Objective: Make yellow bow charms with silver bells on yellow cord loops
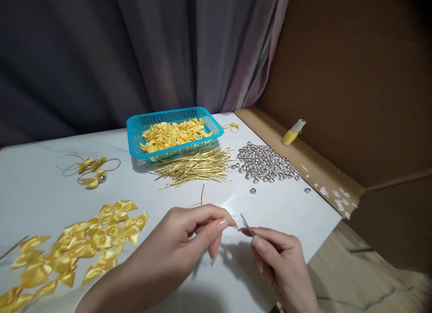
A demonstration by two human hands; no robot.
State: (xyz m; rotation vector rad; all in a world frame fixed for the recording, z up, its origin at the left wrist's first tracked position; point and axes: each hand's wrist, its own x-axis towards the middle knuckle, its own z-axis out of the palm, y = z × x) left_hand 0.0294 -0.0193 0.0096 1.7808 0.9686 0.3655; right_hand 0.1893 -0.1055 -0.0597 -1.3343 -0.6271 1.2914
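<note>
Right hand (281,263): thumb and forefinger are pinched tight on a thin metal pin (246,224). Its long axis slants up and to the left, out of the fingertips, and its free end points at the left hand (182,245). That hand's thumb and forefinger (227,223) are pressed together just beside the pin's tip. Whether they grip anything is too fine to tell. Both hands hover low over the white table (40,200). Further out, one loose gold wire (203,192) lies nearest the left hand, then the wire pile (195,165) and the silver beads (265,163).
</note>
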